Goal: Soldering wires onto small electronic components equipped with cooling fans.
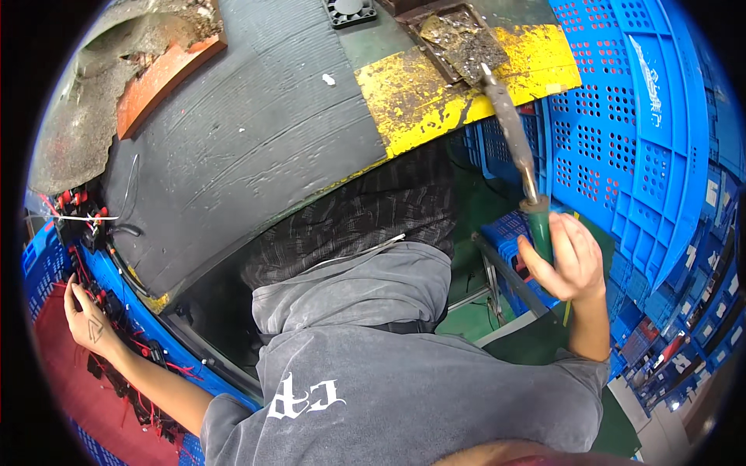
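Left hand (92, 326), far left: fingers extended, nothing seen in its grip; just beside black parts with red leads (158, 355) at the blue crate (43, 262). Contact with a lead: cannot tell.

Counter (256, 116), centre: dark mat, yellow strip toward the right corner.

Fan (348, 9), one, black, square: on the counter, top edge of view.

Tray (435, 60), one, dark metal, crusted residue inside: at the yellow strip, ahead and to the left of the right hand.

Soldering iron (509, 128), one, green handle: long axis slanting from the right hand up and leftward, tip at the tray's near right corner; contact unclear.

Right hand (573, 260): fingers closed around the handle; the nearer hand to the tray, the left being well apart.
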`<control>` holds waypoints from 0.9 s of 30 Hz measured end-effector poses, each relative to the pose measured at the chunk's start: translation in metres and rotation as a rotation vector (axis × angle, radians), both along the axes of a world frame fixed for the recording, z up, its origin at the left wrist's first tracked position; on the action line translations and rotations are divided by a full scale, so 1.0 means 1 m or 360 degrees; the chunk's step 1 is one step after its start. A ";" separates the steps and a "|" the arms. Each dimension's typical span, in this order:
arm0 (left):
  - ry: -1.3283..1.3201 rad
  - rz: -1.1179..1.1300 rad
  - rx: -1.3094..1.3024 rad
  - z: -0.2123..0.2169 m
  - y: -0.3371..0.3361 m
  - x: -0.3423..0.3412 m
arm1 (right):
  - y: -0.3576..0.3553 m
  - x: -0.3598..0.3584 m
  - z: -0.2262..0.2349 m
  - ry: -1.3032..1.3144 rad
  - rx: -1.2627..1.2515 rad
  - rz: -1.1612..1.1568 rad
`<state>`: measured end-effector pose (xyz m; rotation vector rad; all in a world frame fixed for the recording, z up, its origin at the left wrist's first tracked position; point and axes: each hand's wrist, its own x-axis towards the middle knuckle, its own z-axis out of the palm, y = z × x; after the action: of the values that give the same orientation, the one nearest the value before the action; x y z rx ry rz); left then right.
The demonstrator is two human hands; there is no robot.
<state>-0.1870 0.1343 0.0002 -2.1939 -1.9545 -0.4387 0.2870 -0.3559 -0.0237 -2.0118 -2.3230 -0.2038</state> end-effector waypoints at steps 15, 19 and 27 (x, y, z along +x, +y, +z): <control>0.0219 -0.0130 0.0173 -0.010 -0.049 -0.039 | 0.033 -0.050 -0.058 0.3057 0.1460 -0.0438; 0.0231 -0.0241 0.0412 0.016 -0.065 -0.055 | 0.070 -0.068 -0.077 0.3194 0.1479 -0.0458; 0.0436 -0.0313 0.0180 0.029 -0.052 -0.050 | 0.101 -0.086 -0.063 0.3025 0.1155 -0.0402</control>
<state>-0.2375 0.0823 0.0297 -2.2456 -1.5465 -0.2511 0.2009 -0.2545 -0.0865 -0.9882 -0.5958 0.5392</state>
